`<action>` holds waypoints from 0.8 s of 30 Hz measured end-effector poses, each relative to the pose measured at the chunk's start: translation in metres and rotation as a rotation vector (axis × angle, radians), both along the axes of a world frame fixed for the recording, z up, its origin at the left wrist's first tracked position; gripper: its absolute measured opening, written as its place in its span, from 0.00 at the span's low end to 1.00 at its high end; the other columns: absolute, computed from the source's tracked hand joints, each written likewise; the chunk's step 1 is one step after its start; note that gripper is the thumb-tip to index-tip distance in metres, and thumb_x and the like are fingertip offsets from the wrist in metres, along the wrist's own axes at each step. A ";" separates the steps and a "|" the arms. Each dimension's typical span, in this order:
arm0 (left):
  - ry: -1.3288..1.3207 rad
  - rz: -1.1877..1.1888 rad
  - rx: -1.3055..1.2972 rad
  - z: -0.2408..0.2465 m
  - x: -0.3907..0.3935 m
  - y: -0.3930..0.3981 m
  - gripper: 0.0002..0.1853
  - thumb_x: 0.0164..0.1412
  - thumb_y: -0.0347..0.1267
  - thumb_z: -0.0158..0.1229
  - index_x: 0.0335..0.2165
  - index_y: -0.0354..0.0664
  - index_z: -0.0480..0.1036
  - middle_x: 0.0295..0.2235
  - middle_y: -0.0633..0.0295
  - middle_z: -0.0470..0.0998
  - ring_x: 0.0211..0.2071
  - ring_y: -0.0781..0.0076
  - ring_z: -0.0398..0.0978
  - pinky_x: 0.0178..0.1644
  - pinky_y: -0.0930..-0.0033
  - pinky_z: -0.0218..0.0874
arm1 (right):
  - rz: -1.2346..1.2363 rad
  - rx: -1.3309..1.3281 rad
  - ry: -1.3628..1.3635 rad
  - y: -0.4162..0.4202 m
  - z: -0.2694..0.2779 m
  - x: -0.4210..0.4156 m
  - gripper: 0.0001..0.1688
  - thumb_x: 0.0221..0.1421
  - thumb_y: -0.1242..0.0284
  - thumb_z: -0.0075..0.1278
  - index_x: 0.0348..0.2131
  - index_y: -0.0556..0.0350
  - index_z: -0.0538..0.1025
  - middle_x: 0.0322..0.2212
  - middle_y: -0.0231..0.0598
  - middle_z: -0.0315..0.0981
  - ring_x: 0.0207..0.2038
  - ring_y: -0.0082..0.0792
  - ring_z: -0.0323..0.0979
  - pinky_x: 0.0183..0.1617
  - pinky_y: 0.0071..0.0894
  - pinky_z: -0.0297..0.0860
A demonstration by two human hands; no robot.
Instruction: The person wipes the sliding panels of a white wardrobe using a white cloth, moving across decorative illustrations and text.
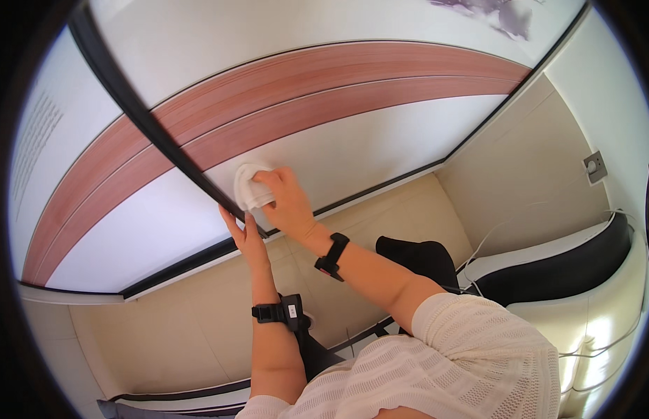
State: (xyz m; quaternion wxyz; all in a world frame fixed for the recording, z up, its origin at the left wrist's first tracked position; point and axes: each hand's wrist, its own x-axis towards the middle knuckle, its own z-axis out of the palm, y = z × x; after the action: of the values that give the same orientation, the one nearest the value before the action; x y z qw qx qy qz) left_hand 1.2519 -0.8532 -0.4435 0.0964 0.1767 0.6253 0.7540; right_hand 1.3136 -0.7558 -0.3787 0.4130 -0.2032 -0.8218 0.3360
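Note:
My right hand (288, 201) grips a folded white cloth (248, 188) and presses it on the white lower part of a sliding wardrobe door (366, 152), close beside the door's dark vertical frame (162, 136). Just below, my left hand (248, 241) has its fingers apart around the lower end of that frame, with the thumb near the cloth. A reddish wood-look band (303, 105) crosses the door panels above the cloth. Both of my wrists or forearms wear black straps.
The doors stand on a bottom track above a beige tiled floor (178, 335). At the right are a cream and black upholstered bed or seat (555, 267), loose white cables and a wall socket (595, 167) with a plug. Striped bedding (199, 400) lies at the bottom left.

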 end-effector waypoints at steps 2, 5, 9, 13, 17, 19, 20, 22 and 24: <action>0.018 -0.005 0.018 0.000 0.009 0.002 0.36 0.62 0.28 0.49 0.64 0.40 0.42 0.64 0.52 0.46 0.64 0.58 0.43 0.64 0.62 0.37 | -0.014 -0.009 0.055 0.012 -0.009 0.018 0.28 0.42 0.83 0.51 0.45 0.46 0.69 0.39 0.44 0.63 0.43 0.49 0.65 0.43 0.38 0.67; 0.044 -0.003 0.021 -0.001 0.014 0.003 0.38 0.61 0.28 0.50 0.64 0.40 0.40 0.64 0.51 0.44 0.65 0.57 0.42 0.65 0.62 0.35 | -0.116 0.053 0.135 0.048 -0.006 0.047 0.28 0.41 0.84 0.50 0.45 0.51 0.69 0.39 0.45 0.64 0.43 0.49 0.65 0.43 0.39 0.68; 0.058 0.031 0.001 0.003 0.014 0.002 0.39 0.61 0.29 0.51 0.64 0.40 0.39 0.64 0.51 0.43 0.65 0.57 0.41 0.65 0.61 0.35 | -0.339 0.021 0.163 0.101 0.000 0.090 0.31 0.38 0.86 0.51 0.46 0.52 0.68 0.40 0.45 0.63 0.43 0.47 0.64 0.44 0.38 0.68; 0.083 0.066 -0.013 0.000 0.015 0.010 0.40 0.61 0.29 0.51 0.64 0.40 0.38 0.64 0.50 0.44 0.65 0.57 0.42 0.65 0.61 0.35 | -0.438 0.026 0.319 0.167 -0.009 0.135 0.29 0.41 0.86 0.51 0.46 0.52 0.68 0.39 0.44 0.62 0.41 0.44 0.65 0.44 0.36 0.68; 0.104 0.118 -0.128 -0.005 0.014 0.015 0.41 0.60 0.29 0.54 0.63 0.37 0.39 0.64 0.48 0.43 0.64 0.57 0.44 0.65 0.62 0.36 | -0.594 -0.038 0.395 0.223 -0.009 0.171 0.28 0.43 0.83 0.52 0.47 0.54 0.68 0.38 0.47 0.62 0.39 0.44 0.66 0.44 0.36 0.66; 0.129 0.146 -0.103 -0.019 0.008 0.016 0.43 0.58 0.29 0.57 0.63 0.36 0.39 0.63 0.47 0.46 0.62 0.57 0.48 0.64 0.61 0.41 | -0.733 0.026 0.393 0.273 -0.028 0.197 0.27 0.43 0.81 0.52 0.47 0.56 0.68 0.35 0.48 0.63 0.39 0.45 0.66 0.44 0.38 0.65; 0.140 0.164 -0.085 -0.028 0.005 0.016 0.44 0.58 0.29 0.58 0.63 0.36 0.39 0.63 0.47 0.47 0.61 0.56 0.51 0.63 0.60 0.43 | -0.771 -0.017 0.377 0.292 -0.030 0.205 0.27 0.43 0.79 0.53 0.47 0.57 0.68 0.35 0.50 0.63 0.39 0.46 0.66 0.44 0.39 0.65; 0.288 0.272 -0.291 -0.033 0.002 0.015 0.46 0.56 0.26 0.58 0.64 0.39 0.37 0.60 0.46 0.53 0.55 0.60 0.60 0.46 0.68 0.63 | -0.904 -0.058 0.345 0.328 -0.027 0.230 0.28 0.42 0.78 0.54 0.46 0.57 0.68 0.36 0.51 0.65 0.38 0.47 0.67 0.44 0.40 0.65; 0.291 0.250 -0.295 -0.029 0.005 0.017 0.45 0.58 0.29 0.56 0.64 0.39 0.35 0.62 0.46 0.48 0.57 0.58 0.57 0.50 0.63 0.61 | -1.082 -0.070 0.317 0.358 -0.027 0.251 0.27 0.41 0.78 0.54 0.45 0.58 0.70 0.36 0.52 0.69 0.38 0.46 0.70 0.44 0.40 0.66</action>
State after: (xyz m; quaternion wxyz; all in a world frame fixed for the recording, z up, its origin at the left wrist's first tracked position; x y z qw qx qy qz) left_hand 1.2564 -0.8364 -0.4722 -0.0640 0.1887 0.7529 0.6272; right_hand 1.5643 -0.3974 -0.4052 0.6378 -0.5560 -0.5169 0.1300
